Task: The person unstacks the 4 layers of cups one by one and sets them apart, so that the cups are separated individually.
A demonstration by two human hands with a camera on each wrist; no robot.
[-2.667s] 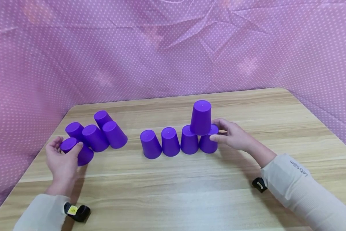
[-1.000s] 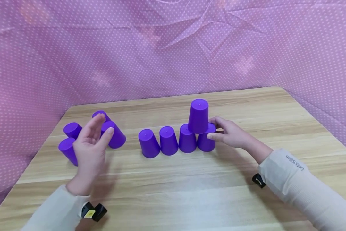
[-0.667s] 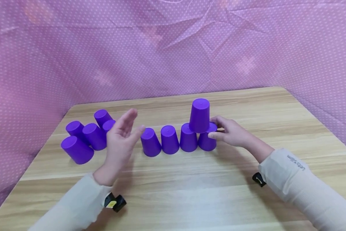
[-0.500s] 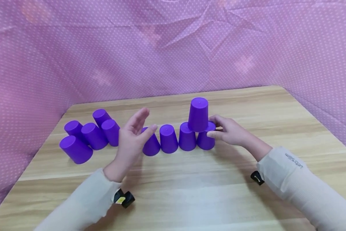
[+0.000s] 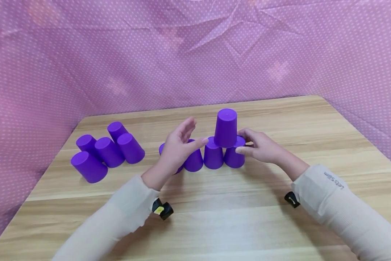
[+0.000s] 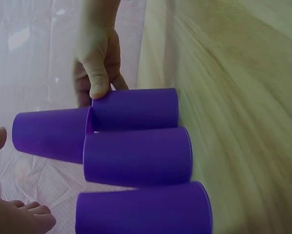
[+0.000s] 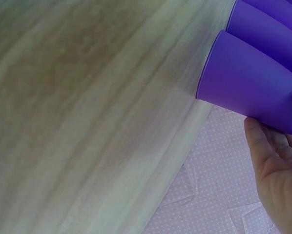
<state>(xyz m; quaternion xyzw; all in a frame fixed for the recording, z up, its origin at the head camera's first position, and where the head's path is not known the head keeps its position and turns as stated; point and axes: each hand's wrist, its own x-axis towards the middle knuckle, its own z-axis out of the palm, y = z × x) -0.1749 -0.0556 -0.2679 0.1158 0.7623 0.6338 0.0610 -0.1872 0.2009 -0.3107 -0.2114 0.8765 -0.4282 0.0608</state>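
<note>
Several purple cups [image 5: 213, 156] stand upside down in a row at mid-table. One more cup [image 5: 226, 129] sits on top, bridging the two right-hand ones. My right hand [image 5: 260, 147] holds the rightmost cup [image 5: 234, 160] near its upper end, thumb in front and fingers behind; the right wrist view shows fingertips against that cup [image 7: 248, 83]. Over the row's left part hovers my left hand [image 5: 179, 145], fingers extended and thumb apart, holding nothing. It hides much of the leftmost cup [image 5: 161, 148]. In the left wrist view its thumb and fingers flank the top cup [image 6: 51, 132] without touching it.
At the left of the wooden table [image 5: 215, 217] stands a loose group of several more upside-down purple cups [image 5: 109, 152]. Pink dotted cloth [image 5: 169, 65] hangs behind the table and at its sides. Each sleeve carries a small black device [image 5: 162, 209] at the wrist.
My left hand has let go of a cup in the left group and swept right, over the row toward the top cup. The right hand has kept its hold on the rightmost cup.
</note>
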